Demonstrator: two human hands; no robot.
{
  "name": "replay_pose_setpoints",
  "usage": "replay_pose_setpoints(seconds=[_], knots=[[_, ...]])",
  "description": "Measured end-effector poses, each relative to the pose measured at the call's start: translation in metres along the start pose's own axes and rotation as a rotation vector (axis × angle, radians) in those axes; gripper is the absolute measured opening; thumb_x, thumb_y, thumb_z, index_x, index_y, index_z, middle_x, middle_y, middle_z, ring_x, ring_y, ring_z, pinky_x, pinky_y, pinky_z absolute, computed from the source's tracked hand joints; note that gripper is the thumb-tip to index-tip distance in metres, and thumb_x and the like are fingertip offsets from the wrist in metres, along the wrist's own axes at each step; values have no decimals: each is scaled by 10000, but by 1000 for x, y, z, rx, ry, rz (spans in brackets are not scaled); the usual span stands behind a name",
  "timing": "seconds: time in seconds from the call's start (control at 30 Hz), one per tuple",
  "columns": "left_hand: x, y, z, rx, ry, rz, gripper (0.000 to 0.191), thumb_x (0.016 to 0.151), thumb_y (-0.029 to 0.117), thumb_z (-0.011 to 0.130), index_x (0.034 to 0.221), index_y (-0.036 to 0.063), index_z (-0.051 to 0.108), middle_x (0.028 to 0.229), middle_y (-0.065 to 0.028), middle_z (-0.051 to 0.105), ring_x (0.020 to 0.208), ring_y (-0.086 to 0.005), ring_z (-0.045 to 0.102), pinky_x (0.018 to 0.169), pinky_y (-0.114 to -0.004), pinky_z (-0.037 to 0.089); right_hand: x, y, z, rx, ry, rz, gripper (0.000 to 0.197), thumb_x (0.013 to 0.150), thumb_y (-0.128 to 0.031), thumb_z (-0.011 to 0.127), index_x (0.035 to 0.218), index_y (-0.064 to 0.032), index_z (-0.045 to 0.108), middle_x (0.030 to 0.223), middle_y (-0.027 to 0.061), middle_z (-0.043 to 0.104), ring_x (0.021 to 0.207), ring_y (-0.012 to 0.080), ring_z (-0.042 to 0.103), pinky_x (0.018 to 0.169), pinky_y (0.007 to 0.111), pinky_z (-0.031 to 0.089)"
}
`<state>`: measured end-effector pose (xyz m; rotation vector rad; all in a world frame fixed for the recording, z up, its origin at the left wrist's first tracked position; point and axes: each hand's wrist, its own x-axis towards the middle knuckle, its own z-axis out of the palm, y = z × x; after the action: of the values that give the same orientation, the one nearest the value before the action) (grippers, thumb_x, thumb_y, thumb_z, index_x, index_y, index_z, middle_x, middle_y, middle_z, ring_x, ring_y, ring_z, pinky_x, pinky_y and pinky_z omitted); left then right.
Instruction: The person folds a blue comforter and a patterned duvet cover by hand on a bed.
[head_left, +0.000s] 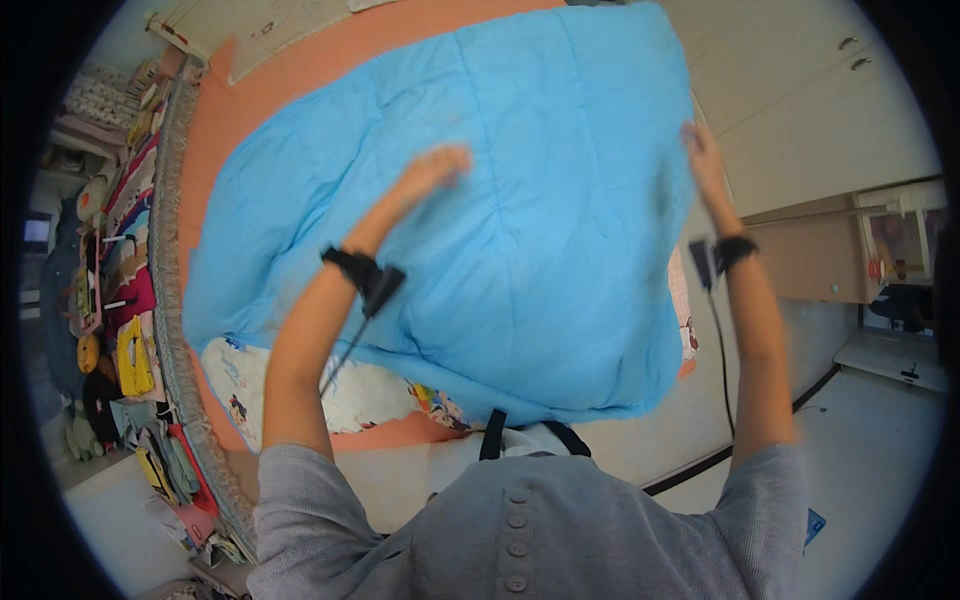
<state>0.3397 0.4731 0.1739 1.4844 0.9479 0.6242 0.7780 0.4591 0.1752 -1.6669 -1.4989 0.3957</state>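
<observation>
A light blue quilt (480, 225) with stitched seams is spread over the bed in front of me. Above its middle, my left hand (441, 166) is blurred, its fingers curled; whether they pinch any fabric cannot be made out. At the quilt's right edge is my right hand (702, 146), fingers pointing away from me, also blurred. It overlaps or touches that edge, but a grip is not visible. From under the quilt's near edge shows a white printed cloth (360, 397) with cartoon figures. An orange bed sheet (206, 150) shows along the left and far sides.
White cabinet doors (817, 112) rise on the right. Along the left, a frilled grey edging (166, 225) borders the bed, with bags such as a yellow one (135, 356) beyond. Pale floor (862, 450) lies at lower right. Cabled black straps (364, 277) circle both wrists.
</observation>
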Motion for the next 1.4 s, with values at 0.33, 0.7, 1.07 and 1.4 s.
replay_pose_setpoints(seconds=[0.33, 0.7, 1.07, 1.4], knots=[[-289, -263, 138, -163, 468, -1167, 388, 662, 374, 522, 734, -8, 506, 578, -94, 473, 456, -188, 420, 390, -287, 362, -387, 69, -2, 114, -528, 1031, 247, 778, -243, 417, 851, -35, 528, 728, 47, 536, 632, 120, 519, 550, 247, 423], [-267, -203, 195, -598, 636, -1154, 419, 649, 310, 558, 941, 42, 423, 841, -54, 430, 738, -157, 417, 628, -279, 376, -456, 23, 12, 281, -1278, 1271, 301, 730, -276, 464, 925, -48, 493, 840, 60, 533, 759, 142, 502, 664, 267, 409], [-314, -179, 197, -1207, 731, -736, 218, 678, 229, 497, 840, 119, 402, 1007, -51, 385, 1011, -190, 342, 870, -489, 149, -512, -48, 117, 778, -1471, 1339, 371, 729, -331, 510, 974, -56, 464, 878, 62, 516, 829, 130, 466, 746, 255, 371], [-313, -213, 223, -1069, 542, -907, 536, 703, 391, 492, 1114, 110, 294, 1175, -54, 298, 1084, -167, 247, 861, -414, 197, -533, -75, 192, 1247, 1, 1954, 505, 671, -334, 561, 1042, -51, 369, 953, 98, 438, 908, 186, 406, 832, 353, 295]])
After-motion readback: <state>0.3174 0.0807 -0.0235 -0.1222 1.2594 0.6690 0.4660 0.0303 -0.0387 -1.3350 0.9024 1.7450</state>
